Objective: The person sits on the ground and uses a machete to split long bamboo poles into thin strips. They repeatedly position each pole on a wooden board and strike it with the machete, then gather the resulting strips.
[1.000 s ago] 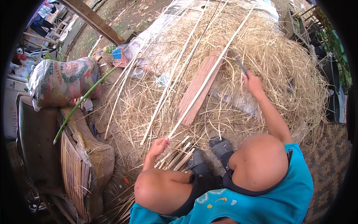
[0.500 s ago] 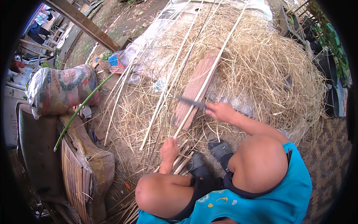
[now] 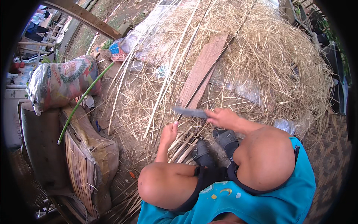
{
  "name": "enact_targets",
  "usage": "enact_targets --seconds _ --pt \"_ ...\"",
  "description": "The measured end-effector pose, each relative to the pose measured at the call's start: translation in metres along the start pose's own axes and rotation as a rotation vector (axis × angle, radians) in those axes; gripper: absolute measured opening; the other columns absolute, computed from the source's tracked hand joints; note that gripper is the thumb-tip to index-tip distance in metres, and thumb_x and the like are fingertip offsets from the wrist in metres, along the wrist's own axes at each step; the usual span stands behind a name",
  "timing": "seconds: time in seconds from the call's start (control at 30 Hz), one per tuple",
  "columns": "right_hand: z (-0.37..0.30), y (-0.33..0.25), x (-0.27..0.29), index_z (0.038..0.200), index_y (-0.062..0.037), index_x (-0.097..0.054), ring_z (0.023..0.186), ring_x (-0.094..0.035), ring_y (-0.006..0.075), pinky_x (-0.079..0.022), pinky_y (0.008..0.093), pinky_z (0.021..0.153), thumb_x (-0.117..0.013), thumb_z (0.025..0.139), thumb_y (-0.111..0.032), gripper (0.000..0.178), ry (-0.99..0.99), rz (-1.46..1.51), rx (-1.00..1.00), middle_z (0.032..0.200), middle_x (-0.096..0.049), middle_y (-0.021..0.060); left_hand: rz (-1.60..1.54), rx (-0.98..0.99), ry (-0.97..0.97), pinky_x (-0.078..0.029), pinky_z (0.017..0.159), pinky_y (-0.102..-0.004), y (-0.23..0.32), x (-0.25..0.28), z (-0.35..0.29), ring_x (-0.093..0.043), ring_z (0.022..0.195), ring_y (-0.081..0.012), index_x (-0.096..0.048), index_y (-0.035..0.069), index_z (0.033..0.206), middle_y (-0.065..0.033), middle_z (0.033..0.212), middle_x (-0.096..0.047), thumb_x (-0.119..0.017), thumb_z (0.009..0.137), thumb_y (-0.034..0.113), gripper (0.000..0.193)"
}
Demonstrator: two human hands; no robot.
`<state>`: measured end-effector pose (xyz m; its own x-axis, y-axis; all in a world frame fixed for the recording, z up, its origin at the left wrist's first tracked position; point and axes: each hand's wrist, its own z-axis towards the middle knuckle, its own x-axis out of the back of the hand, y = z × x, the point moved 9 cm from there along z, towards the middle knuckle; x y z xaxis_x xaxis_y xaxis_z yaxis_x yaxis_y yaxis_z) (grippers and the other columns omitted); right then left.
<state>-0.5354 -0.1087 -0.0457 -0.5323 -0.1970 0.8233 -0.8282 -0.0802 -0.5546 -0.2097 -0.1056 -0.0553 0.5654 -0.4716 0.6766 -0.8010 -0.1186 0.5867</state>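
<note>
My left hand (image 3: 169, 132) is closed around the near end of a long pale bamboo strip (image 3: 164, 91) that runs up and away over the straw. My right hand (image 3: 222, 117) grips the handle of a dark flat-bladed knife (image 3: 190, 112). The blade points left and lies across the strips, just above my left hand. More split strips (image 3: 182, 147) lie bundled on the ground between my hands and my dark shoes (image 3: 203, 152). My bare knees fill the lower middle of the view.
A big pile of dry straw (image 3: 272, 56) spreads ahead, with a reddish wooden plank (image 3: 204, 67) lying on it. At left are a printed sack (image 3: 61, 80), a green bamboo stem (image 3: 85, 99) and a woven bamboo panel (image 3: 80, 168). A woven mat (image 3: 330, 156) lies at right.
My right hand has pulled back with the knife from far out on the straw pile to just in front of my knees. My left hand has stayed on the strip, shifting slightly right.
</note>
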Motion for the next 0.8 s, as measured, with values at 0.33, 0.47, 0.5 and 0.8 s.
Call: enact_targets --seconds 0.33,0.47,0.5,0.8 --pt "-0.009 0.078 0.054 0.135 -0.0143 -0.054 0.084 -0.069 0.0452 -0.057 0.054 0.076 -0.049 0.104 -0.043 0.043 0.127 -0.094 -0.229 0.092 -0.069 0.0249 0.241 -0.21 0.088 -0.051 0.068 -0.0583 0.046 -0.025 0.013 -0.065 0.074 -0.0506 -0.057 0.0 0.092 -0.0299 0.074 -0.066 -0.041 0.106 0.043 0.048" --pt "0.003 0.025 0.016 0.131 -0.0144 -0.053 0.083 -0.07 0.0428 -0.058 0.0525 0.074 -0.049 0.104 -0.041 0.039 0.015 -0.09 -0.026 0.093 -0.069 0.0224 0.47 -0.093 -0.005 -0.052 0.063 -0.0587 -0.006 0.0 -0.042 -0.065 0.069 -0.0513 -0.053 0.002 0.093 -0.0317 0.074 -0.066 -0.04 0.106 0.039 0.041" --pt "0.008 0.053 0.05 0.128 -0.0138 -0.054 0.081 -0.07 0.0415 -0.058 0.0519 0.071 -0.049 0.104 -0.04 0.035 0.135 -0.122 -0.143 0.092 -0.069 0.0204 0.491 -0.087 0.025 -0.051 0.062 -0.0583 -0.011 0.003 -0.054 -0.064 0.068 -0.0513 -0.054 0.002 0.092 -0.0315 0.073 -0.065 -0.041 0.106 0.037 0.04" --pt "0.008 0.028 0.031 0.134 -0.0134 -0.055 0.088 -0.07 0.0398 -0.057 0.0497 0.08 -0.047 0.104 -0.041 0.042 0.01 0.004 -0.092 0.092 -0.069 0.0224 -0.289 0.115 -0.286 -0.05 0.059 -0.0359 -0.014 -0.011 -0.009 -0.059 0.058 -0.0179 -0.071 -0.002 0.09 -0.0095 0.062 -0.061 -0.042 0.107 0.047 0.059"
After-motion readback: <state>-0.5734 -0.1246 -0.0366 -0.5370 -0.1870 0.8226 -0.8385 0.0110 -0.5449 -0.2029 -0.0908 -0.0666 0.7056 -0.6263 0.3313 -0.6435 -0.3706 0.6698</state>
